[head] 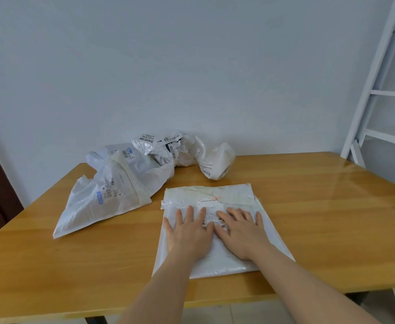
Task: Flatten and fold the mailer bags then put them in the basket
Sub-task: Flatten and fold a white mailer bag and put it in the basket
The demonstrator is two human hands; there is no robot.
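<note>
While both hands, left [189, 232] and right [240, 232], press flat-fingered on the white mailer bag [217, 258] near the glossy wooden desk's [320, 220] front edge, crumpled mailers [126, 174] sit behind, against a plain pale wall [168, 66], white ladder frame [378, 94] right.

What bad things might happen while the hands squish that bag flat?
The flat bag hangs slightly over the table edge, so it might slide off once both hands, left and right, lift. No basket is in view, so the folded bag may unfold while being carried to one.
</note>
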